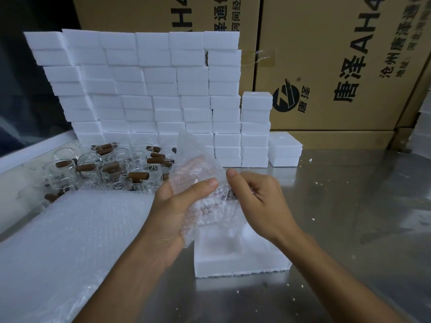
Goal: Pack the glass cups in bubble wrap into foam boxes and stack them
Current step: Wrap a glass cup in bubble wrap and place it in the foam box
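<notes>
My left hand (pixel 172 213) grips a bubble-wrap bundle (pixel 200 183) from below, thumb across its front; a glass cup with a brown handle shows faintly inside. On the bundle's right side, my right hand (pixel 258 199) pinches the wrap with curled fingers. Both hands hold it just above an open white foam box half (pixel 238 259) lying on the steel table. Several bare glass cups with brown handles (pixel 112 169) stand in a cluster at the left. A pile of bubble-wrap sheets (pixel 77 231) lies in front of them.
A tall wall of stacked white foam boxes (pixel 144 89) stands behind the cups, with a shorter column (pixel 255 131) and a low stack (pixel 284 149) to its right. Large printed cardboard cartons (pixel 338 66) fill the back. Foam crumbs dot the steel table (pixel 349 206).
</notes>
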The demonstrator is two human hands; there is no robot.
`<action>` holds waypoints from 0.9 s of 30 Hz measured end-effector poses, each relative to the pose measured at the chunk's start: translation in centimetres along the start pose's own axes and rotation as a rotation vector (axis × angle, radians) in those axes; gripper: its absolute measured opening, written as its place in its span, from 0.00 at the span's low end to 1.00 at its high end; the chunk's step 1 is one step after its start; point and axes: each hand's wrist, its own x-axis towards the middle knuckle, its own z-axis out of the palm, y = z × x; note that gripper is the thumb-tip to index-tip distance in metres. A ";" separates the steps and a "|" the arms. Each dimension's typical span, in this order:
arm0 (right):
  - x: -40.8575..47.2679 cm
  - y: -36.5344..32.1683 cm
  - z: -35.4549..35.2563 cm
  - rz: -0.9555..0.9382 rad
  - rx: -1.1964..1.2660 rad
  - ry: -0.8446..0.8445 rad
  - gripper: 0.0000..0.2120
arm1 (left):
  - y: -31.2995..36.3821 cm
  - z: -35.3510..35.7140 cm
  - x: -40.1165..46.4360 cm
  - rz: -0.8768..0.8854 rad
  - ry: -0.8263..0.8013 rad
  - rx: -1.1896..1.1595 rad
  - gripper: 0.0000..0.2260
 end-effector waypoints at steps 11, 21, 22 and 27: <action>0.2 -0.3 0.3 0.317 0.412 -0.072 0.19 | 0.3 0.1 -0.3 0.061 -0.084 -0.002 0.26; 0.1 -0.3 0.4 0.342 0.346 -0.107 0.32 | 0.4 0.3 -0.5 0.105 -0.104 0.042 0.27; 0.1 -0.3 0.4 0.346 0.335 -0.095 0.31 | 0.4 0.3 -0.5 0.109 -0.096 0.054 0.27; 0.3 -0.3 0.4 0.353 0.302 -0.044 0.28 | 0.8 0.5 -0.5 0.122 -0.062 0.045 0.30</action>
